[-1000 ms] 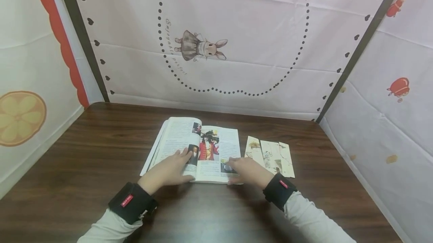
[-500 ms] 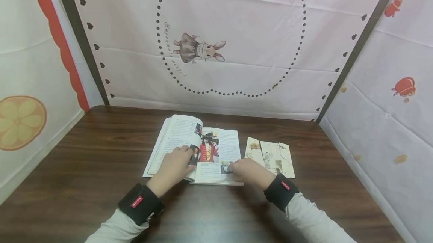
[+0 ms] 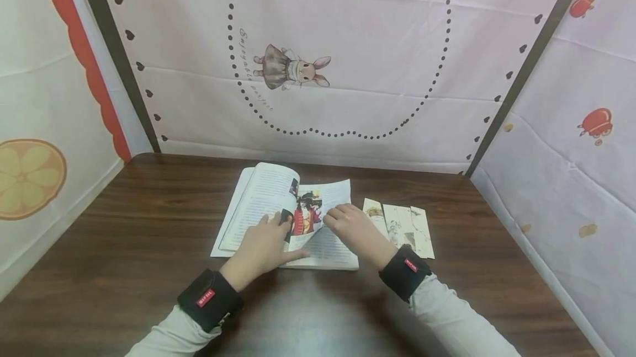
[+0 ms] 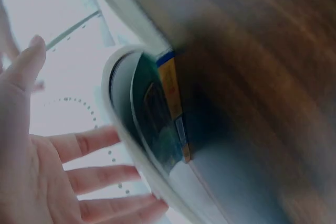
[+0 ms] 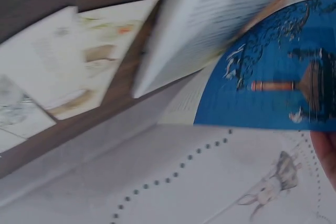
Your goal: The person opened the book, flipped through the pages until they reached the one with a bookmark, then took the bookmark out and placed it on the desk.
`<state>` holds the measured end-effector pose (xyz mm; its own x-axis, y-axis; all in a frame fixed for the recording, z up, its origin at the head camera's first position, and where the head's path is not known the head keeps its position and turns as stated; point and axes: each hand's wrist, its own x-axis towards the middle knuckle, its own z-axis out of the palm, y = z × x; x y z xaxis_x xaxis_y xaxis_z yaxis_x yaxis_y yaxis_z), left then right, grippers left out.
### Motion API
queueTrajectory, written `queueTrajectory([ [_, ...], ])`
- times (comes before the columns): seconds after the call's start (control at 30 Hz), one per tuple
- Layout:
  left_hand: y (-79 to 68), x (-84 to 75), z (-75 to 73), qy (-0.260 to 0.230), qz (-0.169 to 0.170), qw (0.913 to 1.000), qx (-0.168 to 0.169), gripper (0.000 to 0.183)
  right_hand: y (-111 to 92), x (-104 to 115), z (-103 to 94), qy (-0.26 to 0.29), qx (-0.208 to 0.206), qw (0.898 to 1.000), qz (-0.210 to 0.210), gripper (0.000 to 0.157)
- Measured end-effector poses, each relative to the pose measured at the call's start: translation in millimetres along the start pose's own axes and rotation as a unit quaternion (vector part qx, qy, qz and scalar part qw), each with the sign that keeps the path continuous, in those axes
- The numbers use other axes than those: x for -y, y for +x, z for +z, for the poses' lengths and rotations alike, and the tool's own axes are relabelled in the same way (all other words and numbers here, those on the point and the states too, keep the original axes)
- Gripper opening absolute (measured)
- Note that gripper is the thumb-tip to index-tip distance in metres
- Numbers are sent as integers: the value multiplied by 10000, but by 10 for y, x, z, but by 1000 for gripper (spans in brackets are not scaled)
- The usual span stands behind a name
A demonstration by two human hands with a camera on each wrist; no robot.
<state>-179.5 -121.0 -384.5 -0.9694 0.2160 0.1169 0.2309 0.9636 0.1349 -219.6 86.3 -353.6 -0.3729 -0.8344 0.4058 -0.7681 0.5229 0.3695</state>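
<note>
Fabric [image 3: 30,92] with a red scalloped border and an orange-slice print hangs at the left, beyond a dark wood-grain table [image 3: 129,224]. At near left, a pale sleeve [image 3: 171,332] leads to a black wristband [image 3: 211,299] and the left hand [image 3: 260,246]. That hand rests on the left side of an open book [image 3: 263,197], fingers extended and spread, its thumb pointing right across the near part of the book. The left wrist view shows these fingers fairly straight beside curved page edges. The book lies around the middle of the table, its left pages bowed upward. Past it, a rabbit print [image 3: 293,67] decorates the far cloth. Right of the bowed pages, the right hand [image 3: 355,230] pinches a page [image 3: 307,216] picturing a figure in a red coat, its fingers curled at the edge; the near corner is raised, showing text underneath. Pale illustrated cards [image 3: 397,227] lie just right of the book, and red prints [image 3: 596,122] mark the cloth at far right. Half a second ago the page lay nearly flat with the right hand at its near right corner; now the hand is farther away from the near edge and the corner folds leftward. The left thumb also reaches farther right, while the cards stay put.
</note>
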Motion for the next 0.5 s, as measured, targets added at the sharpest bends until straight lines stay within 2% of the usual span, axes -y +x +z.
queueTrajectory([
  [0.07,6,-39,16,199,-20,9998,-29,91,62,12,-17,-75,-448,9989,-107,19],
  [0.13,13,-75,36,362,-47,9992,-158,86,124,25,-25,-129,-761,9969,-146,21],
  [0.23,21,-113,57,524,-93,9975,-456,70,190,42,-37,-108,-1043,9944,-95,24],
  [0.33,14,-117,69,449,-104,9962,-739,53,208,40,-39,-55,-1260,9919,131,26],
  [0.43,-4,-86,63,84,-216,9954,-929,47,173,19,-24,78,-1257,9905,559,24],
  [0.5,-13,-48,49,-283,-351,9938,-1014,47,127,1,-8,342,-928,9910,899,25],
])
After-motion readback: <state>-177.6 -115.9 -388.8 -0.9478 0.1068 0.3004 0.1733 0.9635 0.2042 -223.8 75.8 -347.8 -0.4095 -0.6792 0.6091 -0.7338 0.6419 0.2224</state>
